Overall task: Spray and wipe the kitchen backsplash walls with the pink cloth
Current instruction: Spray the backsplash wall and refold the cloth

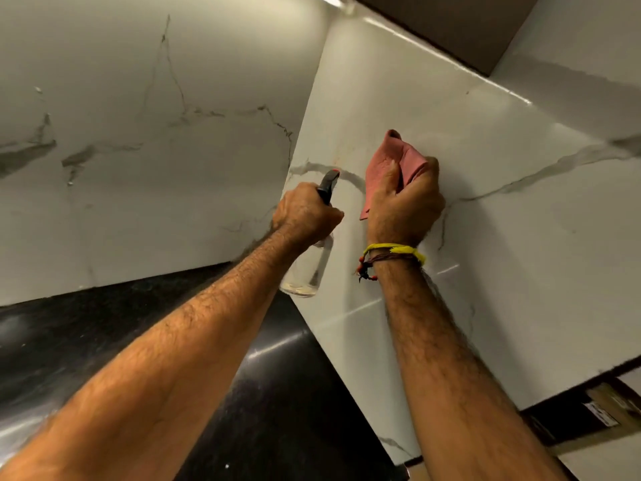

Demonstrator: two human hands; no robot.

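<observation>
The right hand [404, 199] is gripping the bunched pink cloth [390, 164] and pressing it against the right-hand marble backsplash wall [503, 237], just right of the corner where the 2 walls meet. The left hand [305, 211] is curling round the neck of a clear spray bottle [308, 269], its long axis hanging downward and its nozzle [331, 177] pointing at the wall just left of the cloth. Both forearms are reaching up over the black countertop [104, 324]; the right hand looks nearer the unwiped wall.

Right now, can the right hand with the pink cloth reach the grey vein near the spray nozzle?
Probably yes: the right hand holds the pink cloth beside that grey vein, with nothing between.
</observation>
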